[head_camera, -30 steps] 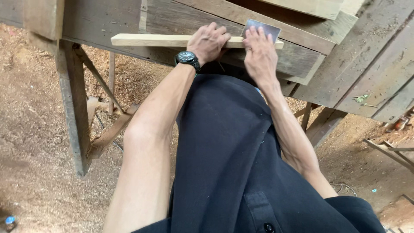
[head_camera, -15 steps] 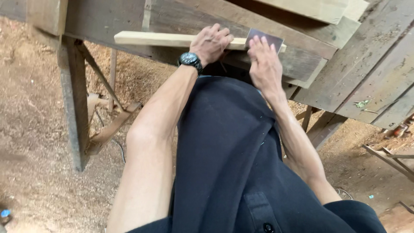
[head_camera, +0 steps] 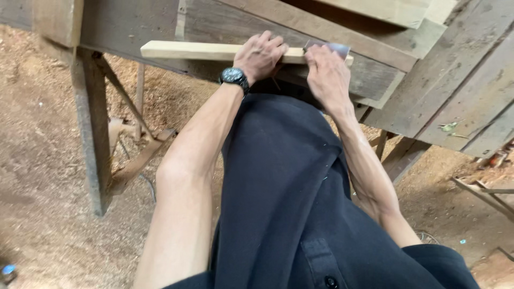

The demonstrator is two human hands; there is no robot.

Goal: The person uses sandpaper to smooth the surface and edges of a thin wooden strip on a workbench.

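Pale wood strip [head_camera: 203, 51] is pinned flat on the grey plank workbench [head_camera: 375, 75] by the left hand [head_camera: 261, 53], closed over it. A thin grey sheet [head_camera: 334, 49], likely a scraper or sandpaper, is pressed on the strip's end under the right hand [head_camera: 325, 75]. Smoothing seems under way; steady pressure is judged needed. No packages or labels are seen; sawdust floor [head_camera: 43, 160] below.

Head camera, looking down, close over workbench [head_camera: 385, 80]

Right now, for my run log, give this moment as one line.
left hand: grips pale wooden strip | right hand: presses sandpaper sheet on strip | support: wooden workbench
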